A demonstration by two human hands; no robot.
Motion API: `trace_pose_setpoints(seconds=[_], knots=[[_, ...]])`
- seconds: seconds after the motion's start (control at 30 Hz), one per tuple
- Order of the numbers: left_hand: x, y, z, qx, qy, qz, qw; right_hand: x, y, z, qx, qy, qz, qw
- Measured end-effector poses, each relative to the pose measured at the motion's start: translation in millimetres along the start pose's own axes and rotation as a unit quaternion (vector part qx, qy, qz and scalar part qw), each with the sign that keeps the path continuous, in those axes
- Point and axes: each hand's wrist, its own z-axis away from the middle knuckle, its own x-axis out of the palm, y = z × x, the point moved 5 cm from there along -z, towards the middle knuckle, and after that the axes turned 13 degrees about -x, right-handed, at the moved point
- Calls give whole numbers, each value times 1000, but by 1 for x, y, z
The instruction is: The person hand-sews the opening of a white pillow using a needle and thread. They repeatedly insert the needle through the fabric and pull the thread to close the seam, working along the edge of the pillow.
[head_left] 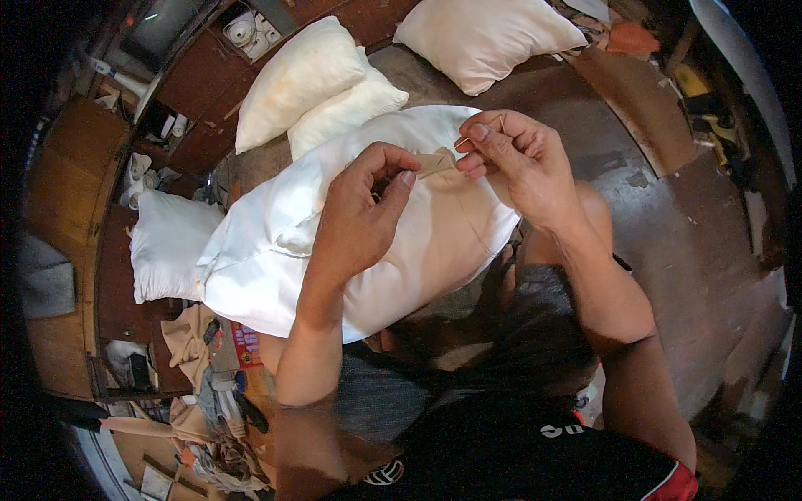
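Note:
A large white and beige cushion [393, 267] lies across my lap, its satiny cover creased. Above its far side, my left hand [363, 204] pinches the edge of a small fold of beige fabric [434, 164] between thumb and fingers. My right hand [526, 163] is closed in a pinch just right of that fold. From its fingertips sticks a thin, pale, needle-like piece [461, 143], too fine to make out fully. A gathered opening in the white cover [294, 240] shows left of my left wrist.
Beyond the cushion lie two stacked cream pillows [296, 79] and another pillow [489, 37]. A white pillow [171, 246] rests at the left, by wooden cabinets [200, 83]. Fabric scraps and tools [221, 409] clutter the lower left. A brown cardboard sheet [631, 104] lies at the right.

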Motion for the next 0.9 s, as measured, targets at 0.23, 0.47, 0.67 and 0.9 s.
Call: trace_pose_setpoints(seconds=[0.23, 0.47, 0.67, 0.9], knots=[[3, 7, 6, 62, 16, -90, 994, 3, -7, 2, -43, 21, 21, 999], [5, 13, 7, 54, 41, -147, 987, 1, -13, 1, -57, 33, 36, 997], [6, 12, 6, 49, 33, -145, 988, 1, -13, 4, -63, 10, 70, 995], [4, 7, 5, 48, 17, -113, 992, 3, -8, 7, -76, -3, 126, 989]])
